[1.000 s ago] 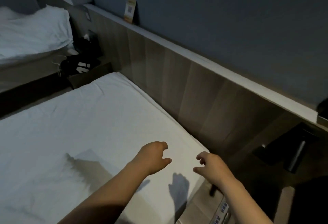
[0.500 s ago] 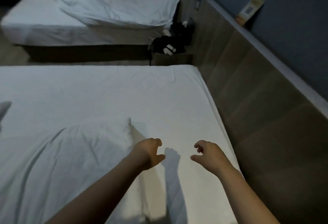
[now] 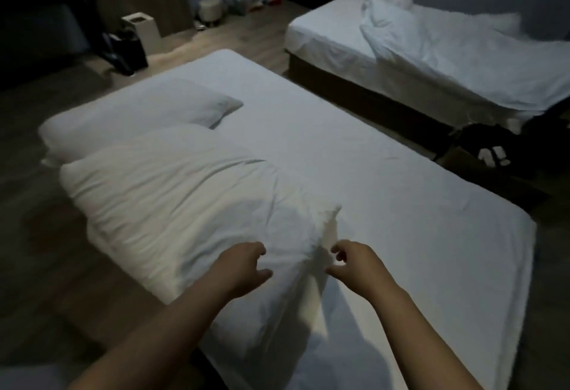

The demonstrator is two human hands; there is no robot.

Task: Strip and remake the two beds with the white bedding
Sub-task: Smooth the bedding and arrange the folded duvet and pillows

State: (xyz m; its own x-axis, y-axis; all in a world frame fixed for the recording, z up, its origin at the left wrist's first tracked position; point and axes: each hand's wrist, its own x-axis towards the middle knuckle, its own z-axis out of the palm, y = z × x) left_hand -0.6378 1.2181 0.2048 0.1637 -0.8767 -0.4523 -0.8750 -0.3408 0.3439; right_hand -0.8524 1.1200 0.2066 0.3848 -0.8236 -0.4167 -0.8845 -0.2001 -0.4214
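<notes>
Left hand [image 3: 243, 269] and right hand [image 3: 354, 266] hover side by side over the near corner of a pillow [image 3: 185, 201], each grip loose, fingers curled around nothing. Whether they touch the cloth is hard to tell. The pillow lies at the near bed's [image 3: 385, 204] left edge, with a second pillow [image 3: 138, 112] beyond it. The far bed [image 3: 327, 41] carries rumpled white bedding [image 3: 462, 50], cut off at right. A blurred dark bag [image 3: 493, 149] sits between the beds.

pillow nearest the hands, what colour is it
The pillow is plain white, no pattern; head view shows it.
</notes>
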